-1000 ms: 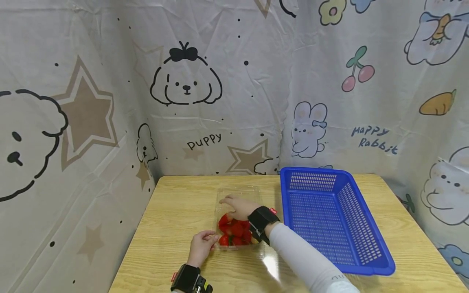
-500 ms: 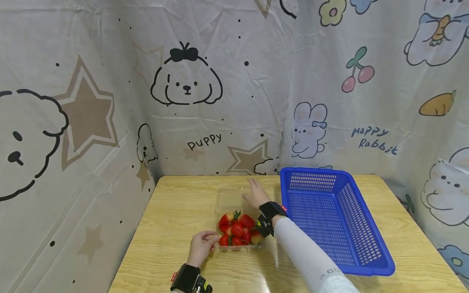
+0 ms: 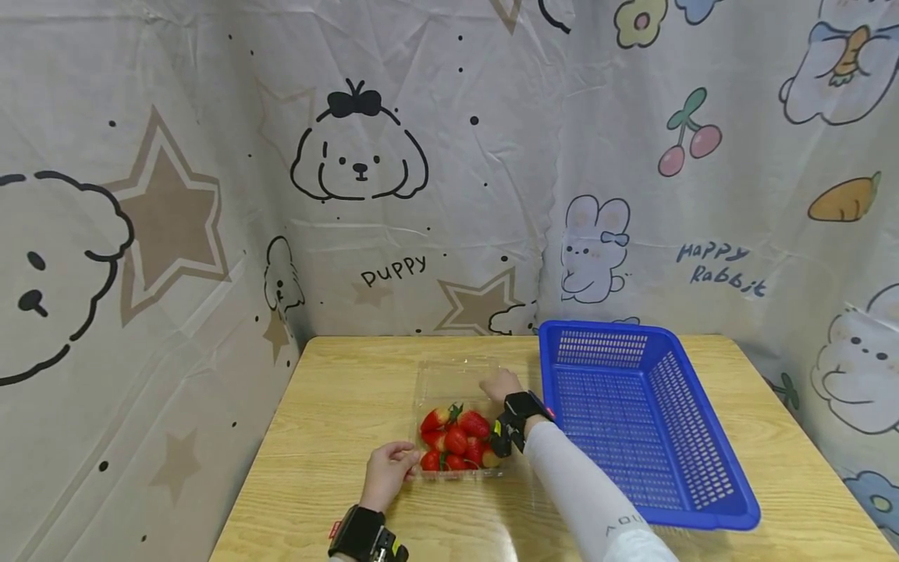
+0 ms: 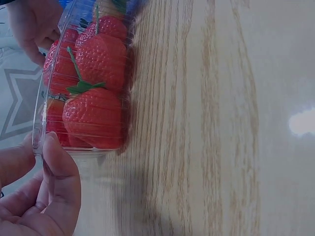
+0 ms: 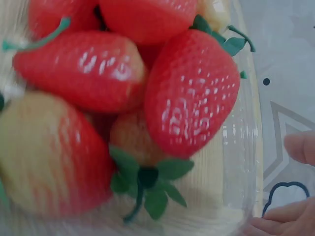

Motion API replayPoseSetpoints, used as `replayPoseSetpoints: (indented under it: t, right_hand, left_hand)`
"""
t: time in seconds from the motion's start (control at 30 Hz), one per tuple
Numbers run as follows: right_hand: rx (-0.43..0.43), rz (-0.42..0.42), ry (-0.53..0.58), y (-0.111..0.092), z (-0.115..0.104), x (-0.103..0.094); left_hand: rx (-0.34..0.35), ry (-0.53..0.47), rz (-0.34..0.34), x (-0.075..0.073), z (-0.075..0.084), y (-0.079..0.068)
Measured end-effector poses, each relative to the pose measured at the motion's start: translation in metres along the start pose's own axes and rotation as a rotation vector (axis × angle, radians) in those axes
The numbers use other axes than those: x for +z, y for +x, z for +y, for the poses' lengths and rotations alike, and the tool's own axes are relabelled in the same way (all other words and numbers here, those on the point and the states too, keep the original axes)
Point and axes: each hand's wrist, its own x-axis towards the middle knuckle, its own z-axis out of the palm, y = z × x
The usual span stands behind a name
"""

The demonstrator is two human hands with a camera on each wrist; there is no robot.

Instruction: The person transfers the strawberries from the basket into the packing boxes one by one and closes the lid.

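Note:
A clear plastic clamshell box (image 3: 449, 381) lies with its lid folded back on the wooden table. Several red strawberries (image 3: 455, 439) with green leaves fill its near half; in the right wrist view a strawberry (image 5: 194, 93) shows up close. At the near left corner my left hand (image 3: 386, 472) pinches the box's rim between thumb and fingers, plain in the left wrist view, where the hand (image 4: 42, 191) is at lower left. My right hand (image 3: 502, 384) is at the right edge of the lid, thumb and fingers apart; whether it touches the plastic is unclear.
A large blue plastic basket (image 3: 546, 390) stands to the right of the box, close beside my right forearm. Behind the wooden table (image 3: 337, 390) hangs a printed curtain (image 3: 393, 234). Bare tabletop shows left of the box.
My right hand has left the spot over the strawberries, swung right and back, then lowered slightly toward the lid's right edge. My left hand has kept its hold on the rim.

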Motion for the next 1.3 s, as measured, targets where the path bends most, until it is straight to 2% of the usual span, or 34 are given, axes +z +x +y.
replayPoseSetpoints:
  t: [0.03,0.07,0.1,0.2,0.3,0.33,0.43,0.57,0.67,0.77,0.8,0.9,1.0,1.1,1.2,1.3]
  right_hand:
    - [0.008,-0.026,0.008,-0.003,-0.001,-0.001]
    - [0.020,-0.055,0.022,0.007,0.009,0.008]
    - [0.041,-0.088,0.039,0.005,0.008,0.007]
    - [0.087,-0.120,0.074,0.006,0.012,0.008]
    - [0.083,-0.123,0.082,0.005,0.012,0.005]
    - [0.051,-0.112,0.078,0.004,0.013,0.005]
    - [0.068,-0.112,0.131,0.007,0.015,0.003]
    - [0.111,-0.059,0.197,0.032,0.037,0.015]
    - [0.112,0.004,0.221,0.049,0.049,0.019]
    - [0.151,0.013,0.273,0.050,0.041,0.007]
    - [0.178,0.017,0.281,0.047,0.033,0.000]
    - [0.176,0.007,0.322,0.031,0.009,-0.027]
    - [0.115,0.020,0.365,0.009,-0.015,-0.055]
    - [0.106,-0.010,0.449,-0.011,-0.038,-0.081]
    - [0.031,-0.019,0.565,-0.021,-0.046,-0.095]
    - [-0.006,0.005,0.616,-0.051,-0.074,-0.117]
  left_hand:
    - [0.000,-0.003,-0.001,0.000,0.000,0.000]
    - [0.000,-0.007,-0.001,0.000,0.000,0.000]
    - [0.001,-0.011,-0.001,0.000,0.000,0.000]
    - [0.007,-0.021,-0.004,0.000,0.000,0.001]
    - [0.009,-0.021,-0.008,0.000,0.000,0.001]
    - [0.009,-0.021,-0.010,0.000,0.000,0.000]
    - [0.008,-0.017,-0.012,-0.001,0.000,0.000]
    - [0.015,-0.015,-0.012,-0.002,0.000,-0.001]
    - [0.021,-0.016,-0.013,-0.002,0.001,-0.002]
    - [0.031,-0.015,-0.015,-0.001,0.000,-0.002]
    - [0.031,-0.016,-0.014,-0.001,0.001,-0.002]
    - [0.038,-0.015,-0.009,-0.001,0.001,-0.002]
    - [0.037,-0.013,-0.006,-0.001,0.000,-0.002]
    - [0.034,-0.011,-0.007,-0.001,0.000,-0.002]
    - [0.033,-0.011,-0.007,-0.001,0.001,-0.002]
    - [0.034,-0.010,-0.003,-0.001,0.001,-0.003]
